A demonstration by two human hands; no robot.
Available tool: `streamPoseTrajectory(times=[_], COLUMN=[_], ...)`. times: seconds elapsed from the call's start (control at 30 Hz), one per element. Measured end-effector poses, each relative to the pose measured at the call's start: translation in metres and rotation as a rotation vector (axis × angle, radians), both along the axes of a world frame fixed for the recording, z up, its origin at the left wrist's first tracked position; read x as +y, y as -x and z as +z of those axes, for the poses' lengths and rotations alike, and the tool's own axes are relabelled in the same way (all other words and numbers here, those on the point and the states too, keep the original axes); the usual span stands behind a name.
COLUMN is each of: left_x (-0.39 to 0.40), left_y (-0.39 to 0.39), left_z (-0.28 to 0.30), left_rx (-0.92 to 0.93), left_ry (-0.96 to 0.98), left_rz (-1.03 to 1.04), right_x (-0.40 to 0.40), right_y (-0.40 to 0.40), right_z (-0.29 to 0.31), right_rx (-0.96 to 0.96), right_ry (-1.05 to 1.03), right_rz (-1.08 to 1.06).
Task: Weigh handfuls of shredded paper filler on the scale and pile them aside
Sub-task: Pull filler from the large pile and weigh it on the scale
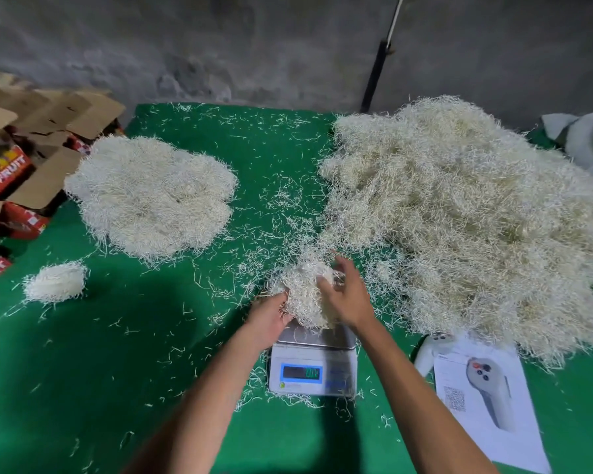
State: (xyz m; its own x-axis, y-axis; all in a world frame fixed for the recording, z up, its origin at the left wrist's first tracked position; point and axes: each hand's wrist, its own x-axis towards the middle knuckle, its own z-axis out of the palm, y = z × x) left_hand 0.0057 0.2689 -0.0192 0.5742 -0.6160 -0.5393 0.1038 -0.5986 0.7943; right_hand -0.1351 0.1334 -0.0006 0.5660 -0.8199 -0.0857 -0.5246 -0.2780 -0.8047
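Both hands, left [267,319] and right [348,299], fingers curled, grasp one handful of filler [305,295] over the one scale [312,367]. Three heaps: large right [469,213], medium far left [151,196], small near left [55,282].

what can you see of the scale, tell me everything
The small grey-white digital scale sits flat on the green cloth table, near the person. It has a shiny metal weighing pan on top and a blue-framed display on its front; the digits are too blurred to read. A clump of off-white shredded paper, held between the left hand and right hand, sits over the pan. Loose shreds lie around its base.
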Motion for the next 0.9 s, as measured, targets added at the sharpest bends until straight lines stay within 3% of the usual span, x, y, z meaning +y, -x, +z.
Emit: streamPoseTrajectory(times=[0.07, 0.13, 0.2, 0.27, 0.37, 0.5, 0.67, 0.73, 0.83, 0.9], left_x=[-0.001, -0.006, -0.014, -0.017, -0.011, 0.007, 0.051, 0.073, 0.106, 0.12], left_y=[0.002, 0.002, 0.0, -0.003, -0.003, 0.001, -0.001, 0.001, 0.008, 0.015], left_z=[-0.003, -0.007, -0.011, -0.015, -0.023, -0.032, -0.055, -0.073, -0.104, -0.12], left_rx=[-0.019, 0.12, 0.294, 0.325, 0.176, 0.038, -0.14, -0.258, -0.568, -0.706], left_ry=[-0.036, -0.037, 0.031, 0.025, 0.026, 0.093, 0.196, 0.109, -0.127, -0.178], left_rz=[-0.091, -0.083, 0.046, 0.184, 0.118, 0.003, 0.031, -0.029, -0.324, -0.451], right_x=[0.005, 0.012, 0.013, 0.012, 0.009, 0.008, 0.025, 0.034, 0.054, 0.071], right_y=[0.006, 0.012, 0.019, 0.025, 0.034, 0.053, 0.097, 0.118, 0.144, 0.155], right_z=[-0.004, -0.011, -0.009, -0.006, -0.011, -0.024, -0.053, -0.075, -0.11, -0.126], right_rx=[0.06, -0.034, -0.065, -0.063, -0.069, -0.023, -0.114, 0.04, 0.357, 0.475], right_ry=[-0.218, -0.368, -0.284, -0.212, -0.191, -0.255, -0.304, -0.216, 0.009, 0.138], right_rz=[0.011, 0.003, -0.092, -0.191, -0.237, -0.127, -0.282, -0.254, -0.016, 0.073])
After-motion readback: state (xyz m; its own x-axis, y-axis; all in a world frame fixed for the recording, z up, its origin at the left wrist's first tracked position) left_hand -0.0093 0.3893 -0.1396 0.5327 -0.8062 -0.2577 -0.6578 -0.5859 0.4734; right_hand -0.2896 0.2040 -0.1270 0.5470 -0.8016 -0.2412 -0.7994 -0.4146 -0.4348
